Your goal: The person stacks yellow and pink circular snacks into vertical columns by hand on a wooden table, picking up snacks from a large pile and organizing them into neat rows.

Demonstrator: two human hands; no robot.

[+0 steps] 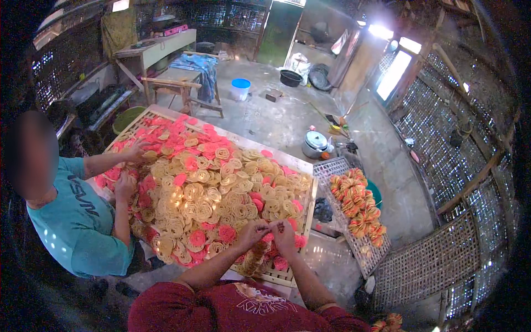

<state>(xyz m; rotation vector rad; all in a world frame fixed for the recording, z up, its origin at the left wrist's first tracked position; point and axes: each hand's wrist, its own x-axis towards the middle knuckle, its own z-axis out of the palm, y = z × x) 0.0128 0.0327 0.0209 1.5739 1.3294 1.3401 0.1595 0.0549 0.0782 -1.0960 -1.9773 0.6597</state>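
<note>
My left hand [254,233] and my right hand [283,236] meet over the near right corner of a woven bamboo tray [276,277]. The fingertips of both are bent in and nearly touch; anything thin pinched between them is too small to tell. Just under my left hand stands a column of stacked beige discs [252,261]. Flat coiled beige rosettes [199,195], which look like dried crackers, are heaped across the tray. Pink rosettes [227,233] of the same kind lie among them, thickest at the far left.
At the left, a co-worker in a teal shirt [79,220] has both hands [126,186] on the heap. Orange and yellow bundles [357,199] sit on a narrow woven rack [332,166] to the right. Beyond are a lidded metal pot [315,142], a blue-rimmed bucket [240,89] and a wooden bench [182,76].
</note>
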